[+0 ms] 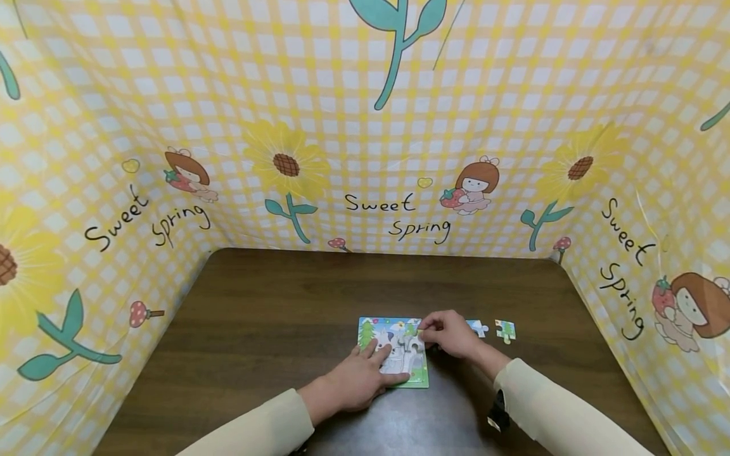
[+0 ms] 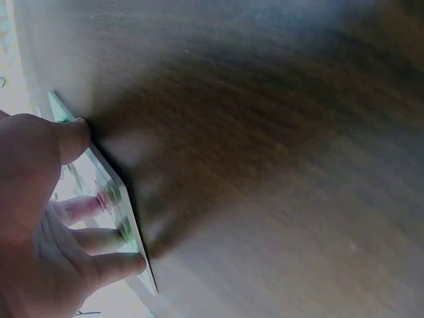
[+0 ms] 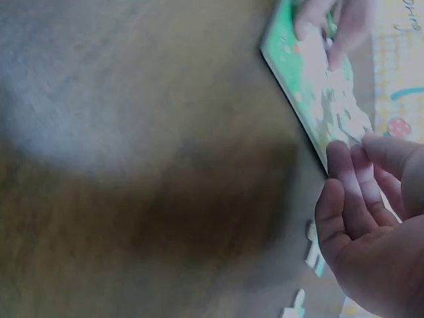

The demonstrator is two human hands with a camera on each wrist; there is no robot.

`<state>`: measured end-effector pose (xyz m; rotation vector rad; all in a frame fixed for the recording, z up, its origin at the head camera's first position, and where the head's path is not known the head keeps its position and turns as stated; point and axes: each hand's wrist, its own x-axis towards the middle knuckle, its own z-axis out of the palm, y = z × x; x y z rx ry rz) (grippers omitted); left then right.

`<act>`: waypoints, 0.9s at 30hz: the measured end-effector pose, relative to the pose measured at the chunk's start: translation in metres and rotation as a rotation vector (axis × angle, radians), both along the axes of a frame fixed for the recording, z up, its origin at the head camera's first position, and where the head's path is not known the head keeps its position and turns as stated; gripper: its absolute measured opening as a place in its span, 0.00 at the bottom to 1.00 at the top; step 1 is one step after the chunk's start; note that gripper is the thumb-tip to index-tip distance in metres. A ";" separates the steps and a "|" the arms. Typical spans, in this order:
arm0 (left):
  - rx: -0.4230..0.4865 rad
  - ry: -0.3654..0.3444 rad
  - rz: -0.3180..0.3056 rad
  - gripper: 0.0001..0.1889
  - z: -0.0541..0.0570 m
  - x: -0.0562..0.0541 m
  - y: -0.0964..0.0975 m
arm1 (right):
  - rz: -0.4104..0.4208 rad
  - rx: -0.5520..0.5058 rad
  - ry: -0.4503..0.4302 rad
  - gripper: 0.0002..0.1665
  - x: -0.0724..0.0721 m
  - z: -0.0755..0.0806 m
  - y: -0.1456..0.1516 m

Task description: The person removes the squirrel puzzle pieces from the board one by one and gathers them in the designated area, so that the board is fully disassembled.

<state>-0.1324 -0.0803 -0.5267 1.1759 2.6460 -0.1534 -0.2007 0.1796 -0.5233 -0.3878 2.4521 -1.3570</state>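
Observation:
A small jigsaw puzzle board (image 1: 421,378) with a green border and a pale animal picture lies flat on the table. My left hand (image 1: 356,382) rests on its left and lower part, fingers spread; in the left wrist view the thumb and fingertips press near the board's edge (image 2: 111,173). At the upper right side of the board, my right hand (image 1: 454,335) pinches a puzzle piece (image 3: 349,128) between thumb and fingers. That piece is thin and mostly hidden by the fingertips. Some of the picture lies under the left hand.
Two loose puzzle pieces lie right of the right hand: one (image 1: 476,327) partly behind it, another (image 1: 505,330) farther right. The brown wooden table (image 1: 274,304) is enclosed at the back and sides by yellow checked cloth (image 1: 365,158).

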 end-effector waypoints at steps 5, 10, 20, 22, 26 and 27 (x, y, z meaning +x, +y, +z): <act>0.064 -0.032 0.028 0.26 -0.003 -0.001 -0.004 | 0.013 -0.057 -0.025 0.11 -0.001 0.010 0.015; 0.121 -0.037 0.044 0.26 -0.007 -0.002 -0.010 | -0.014 -0.061 -0.033 0.15 0.000 0.014 0.037; 0.215 -0.116 0.057 0.27 -0.008 0.001 -0.016 | -0.119 -0.006 -0.034 0.15 0.015 0.021 0.103; 0.220 -0.119 0.059 0.27 -0.007 0.001 -0.016 | -0.153 0.004 -0.043 0.16 0.020 0.021 0.116; 0.214 -0.110 0.062 0.27 -0.007 0.002 -0.015 | -0.202 0.023 -0.063 0.18 0.032 0.015 0.144; 0.209 -0.106 0.063 0.27 -0.007 0.002 -0.015 | -0.212 0.029 -0.070 0.18 0.035 0.013 0.150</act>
